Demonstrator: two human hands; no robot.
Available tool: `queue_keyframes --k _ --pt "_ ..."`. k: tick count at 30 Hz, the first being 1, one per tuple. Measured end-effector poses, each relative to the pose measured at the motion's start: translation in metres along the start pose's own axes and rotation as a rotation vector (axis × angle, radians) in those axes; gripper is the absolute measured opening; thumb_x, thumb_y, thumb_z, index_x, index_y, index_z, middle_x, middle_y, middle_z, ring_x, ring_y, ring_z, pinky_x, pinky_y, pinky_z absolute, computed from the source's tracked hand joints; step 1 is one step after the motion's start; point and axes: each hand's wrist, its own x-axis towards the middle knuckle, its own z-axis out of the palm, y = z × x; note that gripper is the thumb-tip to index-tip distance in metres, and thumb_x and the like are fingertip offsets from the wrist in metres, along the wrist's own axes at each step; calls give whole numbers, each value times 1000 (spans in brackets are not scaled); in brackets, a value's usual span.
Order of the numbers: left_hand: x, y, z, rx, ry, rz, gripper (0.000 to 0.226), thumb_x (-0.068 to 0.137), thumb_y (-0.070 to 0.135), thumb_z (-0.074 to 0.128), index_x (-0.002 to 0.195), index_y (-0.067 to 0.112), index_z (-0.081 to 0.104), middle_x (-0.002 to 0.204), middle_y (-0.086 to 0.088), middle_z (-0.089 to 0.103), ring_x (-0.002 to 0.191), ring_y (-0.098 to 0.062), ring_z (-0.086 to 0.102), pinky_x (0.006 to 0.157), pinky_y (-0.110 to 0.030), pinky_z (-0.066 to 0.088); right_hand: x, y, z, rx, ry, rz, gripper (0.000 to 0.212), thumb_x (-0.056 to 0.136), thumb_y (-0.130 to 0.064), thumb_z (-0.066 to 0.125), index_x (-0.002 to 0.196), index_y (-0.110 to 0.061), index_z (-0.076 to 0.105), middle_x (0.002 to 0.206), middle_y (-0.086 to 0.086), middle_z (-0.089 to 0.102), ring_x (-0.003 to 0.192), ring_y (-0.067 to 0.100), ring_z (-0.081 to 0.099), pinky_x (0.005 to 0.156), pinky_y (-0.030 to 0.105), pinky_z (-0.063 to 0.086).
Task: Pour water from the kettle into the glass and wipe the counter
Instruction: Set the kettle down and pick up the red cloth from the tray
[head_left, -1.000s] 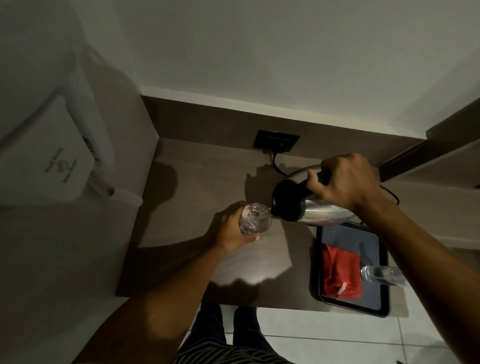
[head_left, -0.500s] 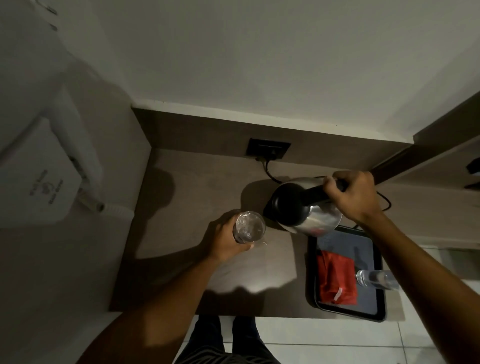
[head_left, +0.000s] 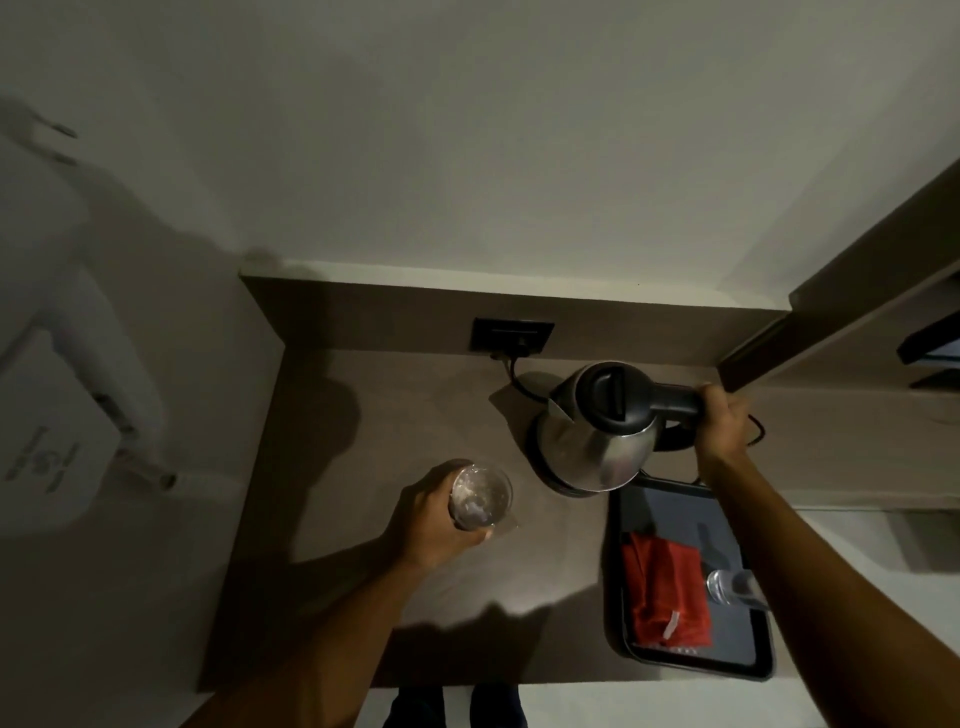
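Note:
A steel kettle (head_left: 592, 447) with a black lid stands upright on its base near the back right of the brown counter (head_left: 363, 415). My right hand (head_left: 724, 423) grips its black handle. A clear glass (head_left: 480, 496) with water in it is at the counter's middle, with my left hand (head_left: 431, 519) wrapped around its left side. A folded red cloth (head_left: 667, 592) lies in the black tray (head_left: 758, 667) at the front right.
A wall socket (head_left: 511, 335) with the kettle's cord plugged in sits on the back panel. A clear bottle (head_left: 732, 584) lies in the tray, partly hidden by my right arm. A white hair dryer unit (head_left: 57, 431) hangs on the left wall.
The kettle went from tilted over the glass to upright, moving back and right onto its base. The glass stays in my left hand, lower and nearer the counter's front.

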Motion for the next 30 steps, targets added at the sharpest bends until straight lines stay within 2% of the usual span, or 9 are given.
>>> queue_keyframes --k 7,10,12,14,17,21,23,26,30 --pt "0 -3 4 -19 -12 13 84 51 48 87 127 25 59 122 6 69 113 -8 64 95 -28 56 11 18 4 10 -50 54 30 98 -26 38 74 -16 54 74 4 55 71 16 53 67 27 43" --pt "1 -1 3 -10 -31 22 84 52 49 86 128 28 56 123 9 67 113 -7 64 94 -27 57 11 19 3 -25 -108 -29 32 90 -28 38 66 -14 54 55 -7 57 54 0 52 53 14 41" --pt "1 0 2 -21 -36 18 84 53 45 87 128 28 55 124 8 67 114 -8 64 94 -29 57 12 22 2 -40 -109 -46 34 89 -29 37 64 -14 54 53 -6 57 50 1 50 52 16 40" --pt "2 2 3 -16 -23 6 84 53 41 89 128 27 56 125 7 67 115 -8 62 96 -28 56 13 25 -1 -30 -106 -39 35 90 -31 35 65 -14 54 61 4 53 53 3 51 57 21 41" --pt "0 3 4 -14 -22 -38 86 52 34 92 130 25 56 127 6 66 118 -10 61 99 -25 52 11 29 -2 -18 -73 -8 37 97 -28 31 70 -16 53 70 5 53 65 13 51 62 25 41" --pt "0 0 3 -3 -38 -10 86 51 44 88 128 28 56 124 8 67 114 -8 63 95 -26 55 9 27 -1 -47 -50 -23 42 106 -25 26 76 -19 54 75 3 54 71 17 53 68 29 43" --pt "1 1 3 0 -36 -15 86 51 45 88 128 27 56 123 7 67 114 -9 64 94 -28 56 7 28 -1 -33 -5 -18 40 106 -34 26 89 -16 58 84 4 58 82 21 57 75 31 47" --pt "-1 6 2 -19 -38 -35 85 51 37 91 128 27 55 125 6 66 116 -12 62 97 -30 55 -7 41 0 -81 179 -15 48 101 -49 35 123 -10 51 115 10 59 106 21 58 94 40 51" --pt "-7 12 2 -70 -41 -54 89 49 34 93 124 43 44 122 19 56 116 -4 55 94 -14 45 -66 66 1 -180 249 -80 54 95 -48 48 139 -19 40 140 8 45 124 23 47 101 44 44"
